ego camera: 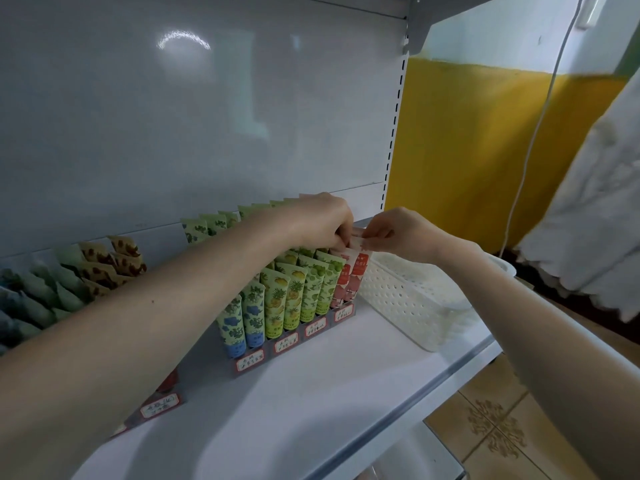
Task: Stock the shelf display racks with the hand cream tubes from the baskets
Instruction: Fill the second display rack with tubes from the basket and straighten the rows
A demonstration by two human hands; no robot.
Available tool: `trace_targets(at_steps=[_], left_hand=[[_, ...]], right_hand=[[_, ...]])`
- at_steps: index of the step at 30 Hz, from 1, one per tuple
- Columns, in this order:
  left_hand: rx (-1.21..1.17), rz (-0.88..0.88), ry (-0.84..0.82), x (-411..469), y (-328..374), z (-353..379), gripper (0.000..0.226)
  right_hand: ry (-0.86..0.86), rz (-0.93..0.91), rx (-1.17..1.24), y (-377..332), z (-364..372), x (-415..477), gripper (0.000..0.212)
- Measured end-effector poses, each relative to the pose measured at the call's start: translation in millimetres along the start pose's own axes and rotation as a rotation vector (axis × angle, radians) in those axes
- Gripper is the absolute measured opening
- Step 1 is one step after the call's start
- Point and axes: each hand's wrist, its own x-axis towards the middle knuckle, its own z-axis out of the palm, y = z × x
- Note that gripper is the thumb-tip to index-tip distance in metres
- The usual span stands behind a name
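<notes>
Red-and-pink hand cream tube (356, 243), upright at the rightmost column of the grey tiered display rack (294, 342) on the white shelf (311, 403), just beside the white perforated plastic basket (408, 303); crimped top pinched between fingers of left hand (322, 220) and right hand (401, 233), seemingly to steer it into its slot.

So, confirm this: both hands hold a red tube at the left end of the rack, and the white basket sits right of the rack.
Wrong end. In the head view the left hand and right hand pinch the red tube at the right end of the rack; the white basket does sit right of it.
</notes>
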Motion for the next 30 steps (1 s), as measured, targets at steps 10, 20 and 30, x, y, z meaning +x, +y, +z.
trace_targets(at_steps=[10, 20, 30], left_hand=[[0.008, 0.011, 0.015, -0.1, 2.3, 0.6, 0.017], [-0.001, 0.001, 0.01, 0.0, 1.3, 1.8, 0.019], [-0.01, -0.008, 0.006, -1.2, 0.9, 0.1, 0.017]], right_hand=[[0.019, -0.013, -0.001, -3.4, 2.8, -0.4, 0.014], [0.003, -0.023, 0.007, -8.5, 4.2, -1.6, 0.016], [0.003, -0.012, 0.019, -9.8, 3.0, -3.9, 0.017]])
